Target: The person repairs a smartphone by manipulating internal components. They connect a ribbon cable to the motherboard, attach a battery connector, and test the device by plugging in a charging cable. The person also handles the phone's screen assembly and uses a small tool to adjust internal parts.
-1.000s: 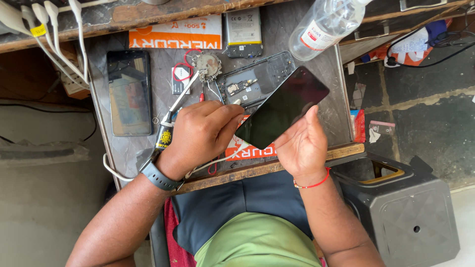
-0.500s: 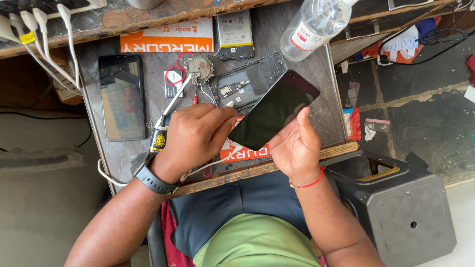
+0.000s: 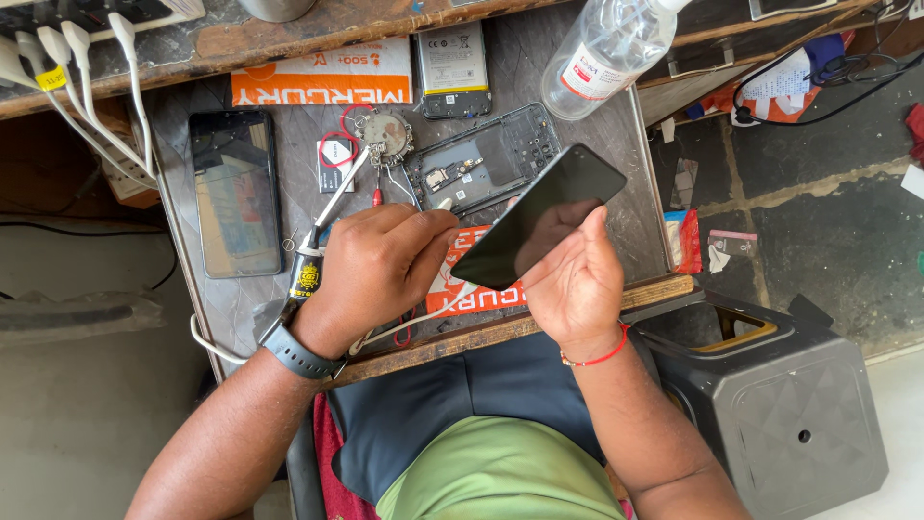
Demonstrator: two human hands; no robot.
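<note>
My right hand, with a red thread at the wrist, holds a black phone tilted up by its lower edge, dark glass facing me. My left hand, wearing a dark wristwatch, is closed around a small white-tipped pry tool whose tip sits close to the phone's left edge. Just beyond both hands, an opened phone back frame with bare circuitry lies on the grey work board. A screwdriver with a black and yellow handle lies partly under my left hand.
Another dark phone lies flat at the left. A phone battery, an orange box and a clear plastic bottle sit at the back. White cables hang at the far left. A black stool stands at the right.
The black phone has tilted a little further up and to the right in my right hand. My left hand has stayed at the phone's left edge with the pry tool.
</note>
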